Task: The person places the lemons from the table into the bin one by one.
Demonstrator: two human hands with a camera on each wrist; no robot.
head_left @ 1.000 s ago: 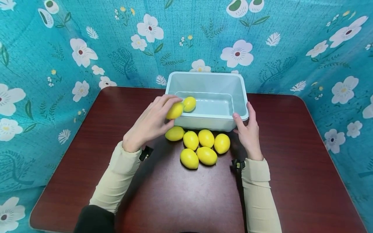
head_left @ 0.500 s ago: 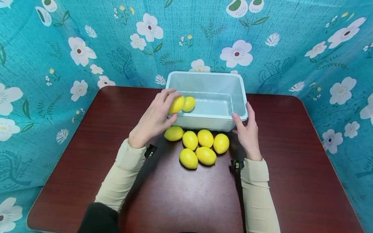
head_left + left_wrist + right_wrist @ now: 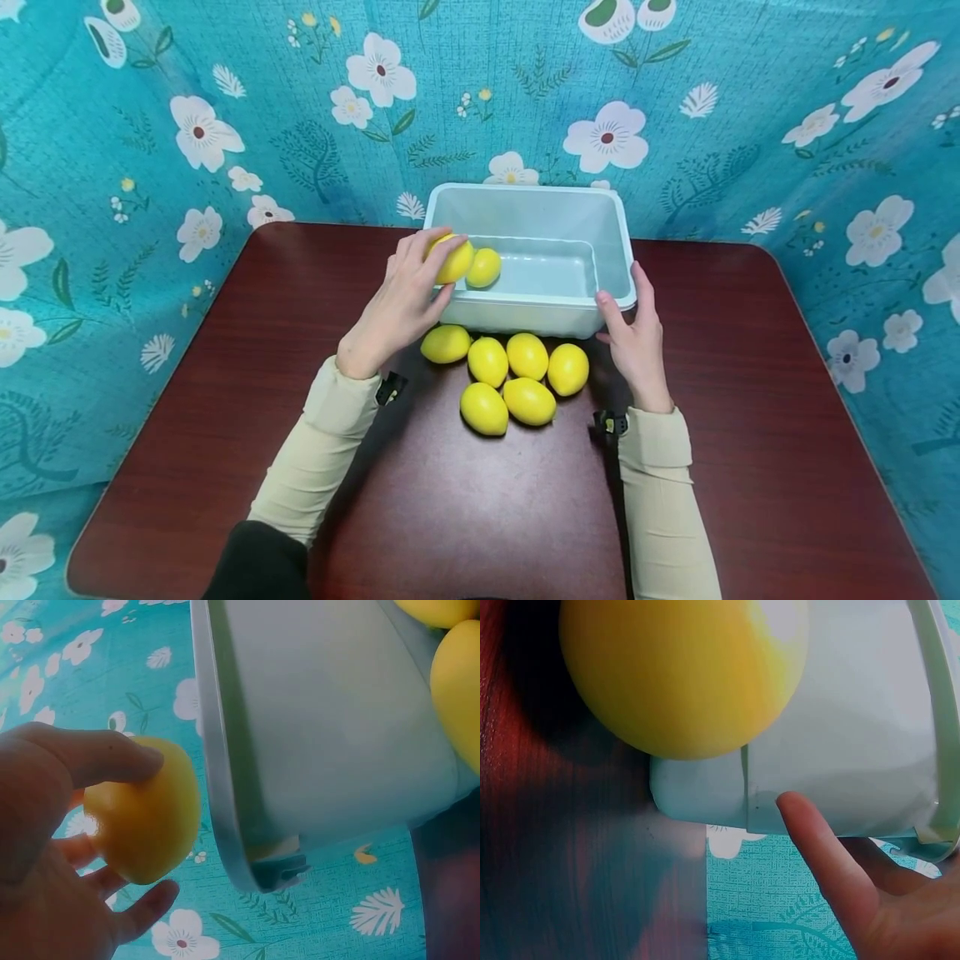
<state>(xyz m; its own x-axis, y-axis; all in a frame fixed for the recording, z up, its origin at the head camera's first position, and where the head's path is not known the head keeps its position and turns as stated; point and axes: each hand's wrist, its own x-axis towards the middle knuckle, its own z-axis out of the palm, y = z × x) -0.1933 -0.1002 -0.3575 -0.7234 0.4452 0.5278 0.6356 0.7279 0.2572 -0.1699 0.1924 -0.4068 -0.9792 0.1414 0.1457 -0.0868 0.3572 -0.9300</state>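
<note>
My left hand [image 3: 401,296] holds a yellow lemon [image 3: 456,261] between thumb and fingers, over the left front rim of a pale blue-grey plastic bin [image 3: 528,315]. In the left wrist view this lemon [image 3: 146,817] shows beside the bin's rim, thumb on one side and fingers on the other. Another lemon [image 3: 484,268] lies inside the bin at its left. At the bin's right front corner, my right hand [image 3: 637,346] grips it, thumb [image 3: 817,847] against the front wall and fingers round the side, partly hidden.
Several lemons sit on the dark wooden table [image 3: 480,508] just in front of the bin, among them a rear-left lemon [image 3: 446,344] and a front lemon [image 3: 529,402]. A turquoise flowered cloth [image 3: 480,92] hangs close behind the bin and around the table's sides.
The left hand has moved slightly up and right with its lemon, further over the bin's rim. My right hand has stayed at the bin's corner.
</note>
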